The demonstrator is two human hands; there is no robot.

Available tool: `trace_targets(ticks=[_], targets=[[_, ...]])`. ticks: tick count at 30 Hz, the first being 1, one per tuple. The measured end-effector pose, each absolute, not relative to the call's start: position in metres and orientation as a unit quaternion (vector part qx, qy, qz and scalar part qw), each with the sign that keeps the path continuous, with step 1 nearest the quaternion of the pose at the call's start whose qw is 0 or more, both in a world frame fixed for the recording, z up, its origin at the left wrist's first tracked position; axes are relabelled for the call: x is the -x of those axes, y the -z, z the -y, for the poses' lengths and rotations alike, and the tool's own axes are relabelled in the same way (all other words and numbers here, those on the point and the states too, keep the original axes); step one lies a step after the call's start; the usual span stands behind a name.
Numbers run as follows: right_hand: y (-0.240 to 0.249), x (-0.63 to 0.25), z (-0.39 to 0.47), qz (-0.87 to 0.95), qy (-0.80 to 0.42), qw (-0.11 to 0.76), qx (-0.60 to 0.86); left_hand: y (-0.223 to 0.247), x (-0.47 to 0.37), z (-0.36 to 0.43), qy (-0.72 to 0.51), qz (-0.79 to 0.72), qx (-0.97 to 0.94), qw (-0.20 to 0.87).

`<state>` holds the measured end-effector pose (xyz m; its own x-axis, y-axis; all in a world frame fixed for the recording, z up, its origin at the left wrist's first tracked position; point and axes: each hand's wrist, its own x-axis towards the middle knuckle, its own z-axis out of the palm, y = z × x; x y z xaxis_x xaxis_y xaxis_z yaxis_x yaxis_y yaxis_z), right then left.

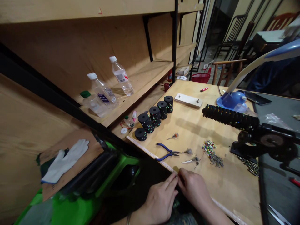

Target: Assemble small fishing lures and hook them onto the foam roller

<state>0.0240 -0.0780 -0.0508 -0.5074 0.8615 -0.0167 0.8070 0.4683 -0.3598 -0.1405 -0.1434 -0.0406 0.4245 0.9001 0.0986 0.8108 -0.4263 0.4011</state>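
Note:
At the near edge of the wooden table [225,187], my left hand [161,198] and my right hand [193,187] meet fingertip to fingertip. Their fingers are pressed together; whatever lies between them is too small to make out. Just beyond the hands are blue-handled pliers [167,153] with open handles, and small wire bundles [194,160]. To the right of these lies a pile of small colourful parts [209,148]. Black spools [154,115] wound with dotted cord stand in a row at the table's left side.
A black machine [269,140] holds a cord-wound rod over the table's right side. Behind it stands a blue lamp [234,98]. A white plate [188,100] lies farther back. Bottles [123,78] stand on the left shelf, above a white glove [67,161]. Scissors [277,215] lie at lower right.

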Motion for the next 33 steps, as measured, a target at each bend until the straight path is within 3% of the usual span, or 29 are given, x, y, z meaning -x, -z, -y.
trace_targets(ticks=[9,14,23,33], targets=[[0.047,-0.023,0.078,0.865,-0.145,0.067,0.476,0.024,0.13,0.133,0.02,-0.568,-0.802,0.181],[0.039,-0.04,0.074,0.877,-0.164,0.06,0.448,0.022,0.118,0.132,0.13,-0.582,-0.789,0.149],[0.0,-0.095,0.049,0.939,-0.171,0.014,0.298,0.033,0.11,0.138,0.163,-0.578,-0.794,0.096],[0.01,-0.107,0.068,0.913,-0.192,0.025,0.359,0.031,0.108,0.136,0.183,-0.573,-0.793,0.095]])
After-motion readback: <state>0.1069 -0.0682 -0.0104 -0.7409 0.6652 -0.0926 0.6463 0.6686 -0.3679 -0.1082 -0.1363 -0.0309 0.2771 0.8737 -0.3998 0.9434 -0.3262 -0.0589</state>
